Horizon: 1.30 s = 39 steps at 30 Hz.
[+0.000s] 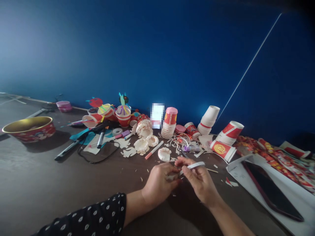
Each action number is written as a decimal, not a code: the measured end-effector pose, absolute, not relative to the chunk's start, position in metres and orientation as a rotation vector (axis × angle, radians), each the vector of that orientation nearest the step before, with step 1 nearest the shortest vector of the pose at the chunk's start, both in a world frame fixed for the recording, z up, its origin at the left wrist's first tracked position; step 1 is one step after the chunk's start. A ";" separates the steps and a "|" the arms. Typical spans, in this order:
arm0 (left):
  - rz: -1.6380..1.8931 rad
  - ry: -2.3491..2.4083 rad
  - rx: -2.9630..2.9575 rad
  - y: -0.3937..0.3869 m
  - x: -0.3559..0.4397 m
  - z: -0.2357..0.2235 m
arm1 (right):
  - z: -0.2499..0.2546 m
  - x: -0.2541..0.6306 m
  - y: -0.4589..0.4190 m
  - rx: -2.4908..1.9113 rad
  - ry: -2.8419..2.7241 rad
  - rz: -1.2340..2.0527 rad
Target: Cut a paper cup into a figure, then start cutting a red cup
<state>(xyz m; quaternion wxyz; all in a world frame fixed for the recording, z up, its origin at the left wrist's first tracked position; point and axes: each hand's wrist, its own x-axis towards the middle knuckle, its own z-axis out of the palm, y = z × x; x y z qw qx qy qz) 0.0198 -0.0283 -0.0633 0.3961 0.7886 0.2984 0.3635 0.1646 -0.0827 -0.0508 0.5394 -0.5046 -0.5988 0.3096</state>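
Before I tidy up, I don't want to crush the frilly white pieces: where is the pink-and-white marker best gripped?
The pink-and-white marker is probably best pinched across its pink end, coming down from the near left. It is slim and lies slanted, that end toward the near left, while frilly white pieces flank its barrel on both sides.
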 end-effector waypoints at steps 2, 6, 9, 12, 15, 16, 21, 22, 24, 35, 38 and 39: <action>0.914 0.725 2.005 -0.028 0.020 -0.063 | -0.052 0.164 -0.082 -1.188 -1.432 0.763; 0.924 0.687 2.044 -0.027 0.019 -0.064 | -0.056 0.167 -0.082 -1.207 -1.455 0.781; 0.934 0.712 2.076 -0.026 0.018 -0.065 | -0.056 0.170 -0.083 -1.258 -1.501 0.719; 0.962 0.748 2.092 -0.026 0.017 -0.065 | -0.053 0.173 -0.083 -1.333 -1.576 0.608; 0.984 0.768 2.091 -0.026 0.017 -0.064 | -0.051 0.175 -0.083 -1.417 -1.634 0.498; 0.987 0.769 2.092 -0.026 0.017 -0.063 | -0.050 0.175 -0.083 -1.430 -1.640 0.485; 0.998 0.768 2.071 -0.028 0.017 -0.059 | -0.051 0.174 -0.082 -1.423 -1.593 0.567; 0.998 0.768 2.058 -0.029 0.017 -0.059 | -0.052 0.174 -0.082 -1.419 -1.583 0.579; 0.992 0.777 2.009 -0.029 0.018 -0.059 | -0.053 0.174 -0.083 -1.415 -1.562 0.577; 0.857 0.683 1.321 -0.021 0.030 -0.074 | -0.055 0.171 -0.083 -1.404 -1.569 0.370; 0.794 0.678 1.203 -0.023 0.031 -0.071 | -0.056 0.169 -0.082 -1.404 -1.583 0.320; 0.787 0.685 1.182 -0.023 0.031 -0.072 | -0.056 0.169 -0.082 -1.406 -1.586 0.306</action>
